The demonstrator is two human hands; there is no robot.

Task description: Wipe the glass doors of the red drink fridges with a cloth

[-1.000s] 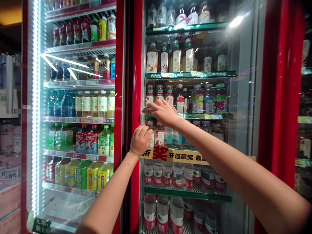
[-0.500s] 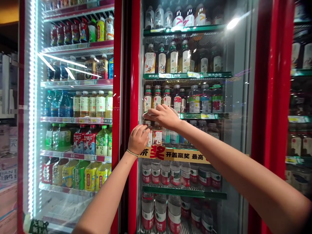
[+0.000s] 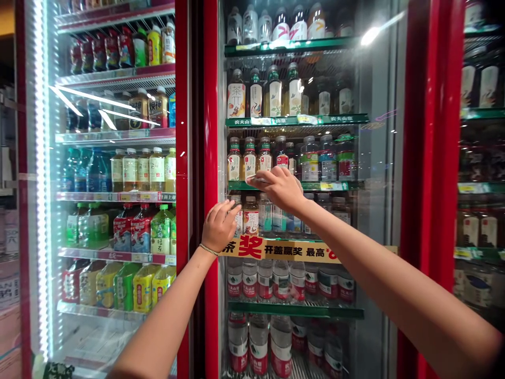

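My right hand point(image 3: 280, 188) is held at the glass door point(image 3: 381, 158) of the red-framed cooler, in front of the third shelf. Its fingers are closed on a thin, pale, cloth-like piece point(image 3: 300, 185), mostly hidden under the palm. Lower and to the left, my left hand point(image 3: 220, 227) rests at the door's red frame point(image 3: 211, 131), its fingers lying apart over the frame and the edge of the glass. A thin band circles that wrist. Behind the glass near both hands stand tea bottles point(image 3: 251, 218) with white labels.
A yellow strip with printed characters point(image 3: 290, 251) crosses the door below my hands. Water bottles point(image 3: 258, 347) fill the lower shelves. To the left stands another cooler with colourful drinks point(image 3: 143, 289) and a bright light strip point(image 3: 43, 210). A further red-framed cooler point(image 3: 444, 158) is at right.
My right hand has slid a little to the right along the glass, with the pale piece under it. My left hand stays at the frame. The whole view has shifted slightly.
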